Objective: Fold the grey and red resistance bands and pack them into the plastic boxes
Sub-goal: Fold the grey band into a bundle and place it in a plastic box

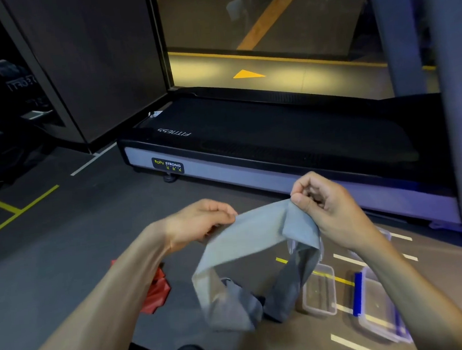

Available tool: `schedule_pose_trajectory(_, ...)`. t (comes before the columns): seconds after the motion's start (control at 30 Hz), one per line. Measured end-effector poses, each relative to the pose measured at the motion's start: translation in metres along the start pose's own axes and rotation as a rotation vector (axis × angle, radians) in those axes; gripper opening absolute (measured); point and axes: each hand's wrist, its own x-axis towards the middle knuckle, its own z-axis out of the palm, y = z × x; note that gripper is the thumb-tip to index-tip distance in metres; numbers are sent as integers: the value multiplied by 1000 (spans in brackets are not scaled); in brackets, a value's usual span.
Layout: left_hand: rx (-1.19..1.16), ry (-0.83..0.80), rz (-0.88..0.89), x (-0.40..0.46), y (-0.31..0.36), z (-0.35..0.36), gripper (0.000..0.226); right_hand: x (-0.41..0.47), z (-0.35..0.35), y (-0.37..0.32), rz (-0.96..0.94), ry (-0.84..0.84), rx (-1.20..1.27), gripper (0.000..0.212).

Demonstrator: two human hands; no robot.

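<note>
Both hands are pinching the grey band (245, 229) above the floor: left hand (200, 222) on one end, right hand (321, 203) on the bunched end. Its length is running hand to hand, slack looping downward. Boxes (318, 290) are lying below the right arm, the red band (156, 293) under the left.

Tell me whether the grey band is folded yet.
Not yet. The grey band hangs as an open loop between the left hand and right hand, its lower end bunched on the floor.
</note>
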Motion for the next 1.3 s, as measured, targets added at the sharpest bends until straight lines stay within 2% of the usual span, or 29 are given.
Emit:
schedule_pose_trajectory(0.13,78,-34,52,-6,-3,-10,18,0,-2,1,3,11,-13,12)
schedule_pose_trajectory(0.3,107,18,104,-6,-4,-15,9,0,-4,1,8,15,-27,8)
schedule_pose_trajectory(0.57,93,16,107,-9,-3,-18,21,-2,-5,-1,7,13,-47,9)
schedule_pose_trajectory(0.93,115,74,154,-3,-10,-16,12,-2,-5,-2,22,12,-63,7)
schedule_pose_trajectory(1.1,198,-10,125,-5,-9,-19,9,-3,-2,2,34,-20,-63,10)
schedule_pose_trajectory(1.2,106,-86,113,-10,-3,-19,11,-4,0,5,53,-34,-13,9)
schedule_pose_trajectory(1.3,7,-51,114,-9,2,-19,20,-6,1,5,65,-51,107,5)
